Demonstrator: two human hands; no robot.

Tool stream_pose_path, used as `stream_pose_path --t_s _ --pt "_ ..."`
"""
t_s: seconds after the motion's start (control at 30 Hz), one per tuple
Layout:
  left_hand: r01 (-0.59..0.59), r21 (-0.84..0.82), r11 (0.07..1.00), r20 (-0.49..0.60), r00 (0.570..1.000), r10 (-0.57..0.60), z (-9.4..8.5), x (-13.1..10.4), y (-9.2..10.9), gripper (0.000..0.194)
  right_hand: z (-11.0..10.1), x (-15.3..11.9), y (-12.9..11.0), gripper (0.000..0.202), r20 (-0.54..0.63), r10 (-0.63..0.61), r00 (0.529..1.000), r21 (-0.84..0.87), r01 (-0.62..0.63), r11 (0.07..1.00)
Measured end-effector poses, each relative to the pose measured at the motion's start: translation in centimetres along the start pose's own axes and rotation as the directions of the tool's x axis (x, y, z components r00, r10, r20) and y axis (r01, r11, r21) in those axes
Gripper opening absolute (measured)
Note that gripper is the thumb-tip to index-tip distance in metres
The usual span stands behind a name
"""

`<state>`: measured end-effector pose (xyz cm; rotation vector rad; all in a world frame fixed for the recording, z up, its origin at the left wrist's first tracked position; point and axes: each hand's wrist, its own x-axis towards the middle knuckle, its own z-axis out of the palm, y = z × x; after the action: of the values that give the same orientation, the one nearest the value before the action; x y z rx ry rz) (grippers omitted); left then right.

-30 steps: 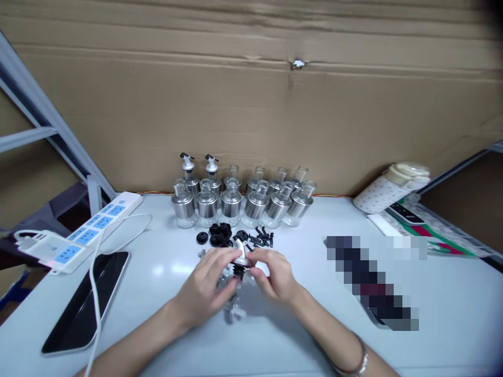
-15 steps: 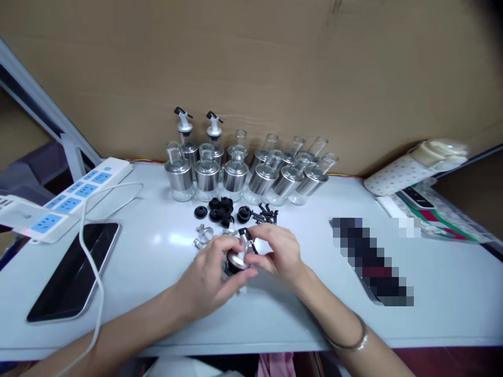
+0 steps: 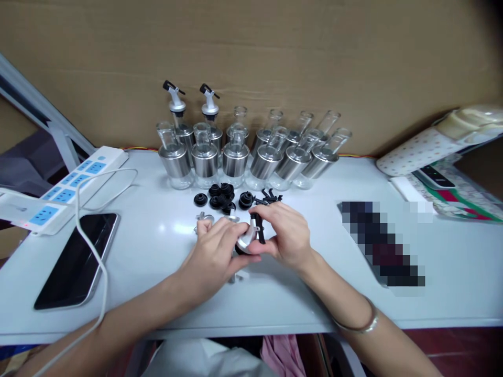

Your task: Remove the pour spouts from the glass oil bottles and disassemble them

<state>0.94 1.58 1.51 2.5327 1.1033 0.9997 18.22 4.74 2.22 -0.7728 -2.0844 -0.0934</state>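
My left hand [image 3: 214, 248] is closed around the base of a silver pourer spout [image 3: 247, 238]. At its right side, my right hand [image 3: 286, 233] pinches the black lever [image 3: 260, 228] on the same spout. Just beyond the hands lie a pile of black rubber stoppers [image 3: 222, 196] and several small black levers [image 3: 268, 196]. Silver spout parts [image 3: 206, 217] lie partly hidden behind my left hand. Glass bottles with steel sleeves [image 3: 236, 159] stand in two rows farther back; two in the rear row carry silver spouts [image 3: 210, 102].
On the left are a white power strip [image 3: 78, 183], a loose white cable [image 3: 80, 225] and a dark tablet [image 3: 76, 262]. A pixelated dark object [image 3: 381, 243] lies at the right, with a dotted bottle [image 3: 416, 149] behind it.
The view has shifted, so the bottles appear higher. The spout is turned in my hands, and its black lever now shows upright between my right fingers.
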Motion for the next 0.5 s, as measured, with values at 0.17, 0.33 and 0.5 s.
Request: stream_pose_path --t_s 0.17,0.33,0.5 --pt "-0.057 -0.033 0.998 0.025 0.998 0.057 -0.1 0.2 0.3 0.029 -0.1 -0.2 0.0 0.053 0.051 -0.067 0.996 -0.083 0.071 0.994" --pt "-0.094 -0.094 0.991 0.232 0.966 0.114 -0.6 0.5 -0.2 0.031 -0.6 -1.1 -0.2 0.056 -0.172 0.365 0.915 0.212 -0.327 0.921" --pt "0.037 -0.067 0.997 0.037 0.999 -0.034 -1.5 0.8 -1.4 0.037 -2.1 -0.2 2.0 0.042 -0.138 0.523 0.841 0.03 -0.524 0.851"
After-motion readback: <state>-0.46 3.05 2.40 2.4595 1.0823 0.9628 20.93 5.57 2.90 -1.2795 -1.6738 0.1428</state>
